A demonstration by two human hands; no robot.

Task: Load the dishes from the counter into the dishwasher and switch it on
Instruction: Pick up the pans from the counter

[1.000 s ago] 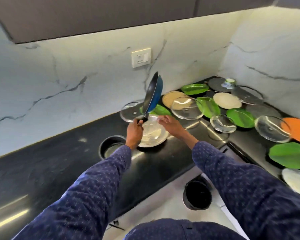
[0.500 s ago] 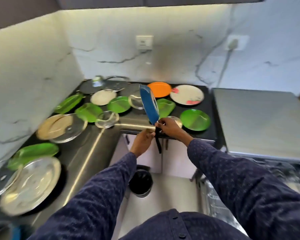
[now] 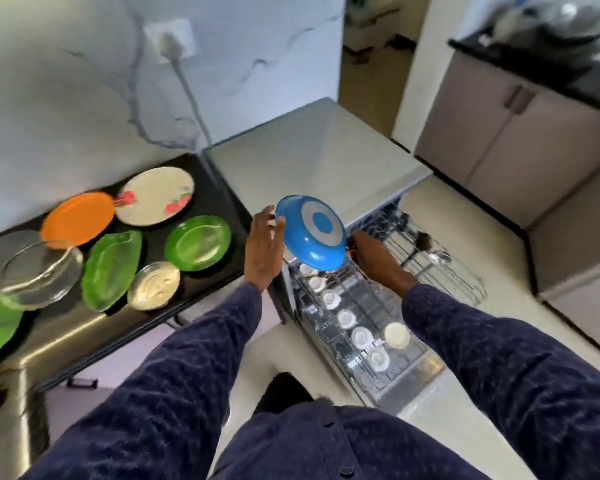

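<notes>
A blue frying pan [image 3: 310,233] hangs bottom-up over the open dishwasher [image 3: 309,150]. My left hand [image 3: 264,247] touches the pan's left rim with straight fingers. My right hand [image 3: 378,261] is curled at the pan's right side, where the handle is hidden behind the pan. Below them the pulled-out rack [image 3: 361,327] holds several small white dishes. On the black counter [image 3: 219,199] to the left lie an orange plate [image 3: 77,218], a white flowered plate [image 3: 155,195], a round green plate [image 3: 198,242], a green leaf-shaped plate [image 3: 111,268], a small steel dish [image 3: 153,285] and a glass lid [image 3: 40,277].
A plug and cable [image 3: 168,46] hang on the marble wall above the counter. Brown cabinets [image 3: 506,133] under a cluttered dark worktop stand at the far right. A second wire rack [image 3: 437,268] sticks out beyond my right hand. Pale floor lies between.
I have turned right from the counter corner to the dishwasher. The pan went from upright over the counter to bottom-up over the rack, and my left hand shifted to its rim.
</notes>
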